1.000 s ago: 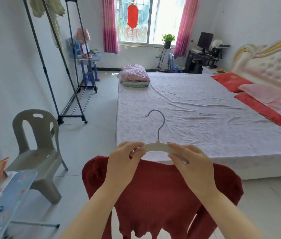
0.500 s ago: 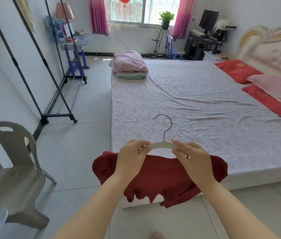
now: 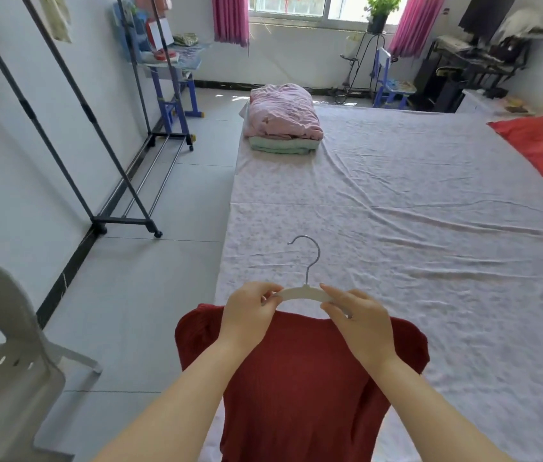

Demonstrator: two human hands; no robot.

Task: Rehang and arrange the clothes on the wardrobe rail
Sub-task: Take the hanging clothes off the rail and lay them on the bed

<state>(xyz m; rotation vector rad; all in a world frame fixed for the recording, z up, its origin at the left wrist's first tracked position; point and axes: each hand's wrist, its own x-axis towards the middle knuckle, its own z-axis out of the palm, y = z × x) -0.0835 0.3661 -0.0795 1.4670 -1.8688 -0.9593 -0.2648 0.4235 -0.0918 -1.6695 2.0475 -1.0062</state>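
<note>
Presently: red top [image 3: 300, 378] on white hanger [image 3: 303, 292]; left hand [image 3: 250, 316], right hand [image 3: 361, 323] each pinching a hanger arm; clothes rack [image 3: 90, 111] well apart; hanging not yet done.

Bright daylight from window [image 3: 288, 8]; edges bowed.

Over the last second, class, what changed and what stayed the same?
The person stepped closer to the bed, carrying the hanger and red sweater over its edge. Nothing released: left hand and right hand still grip the hanger. The clothes rack and folded bedding stayed put.
</note>
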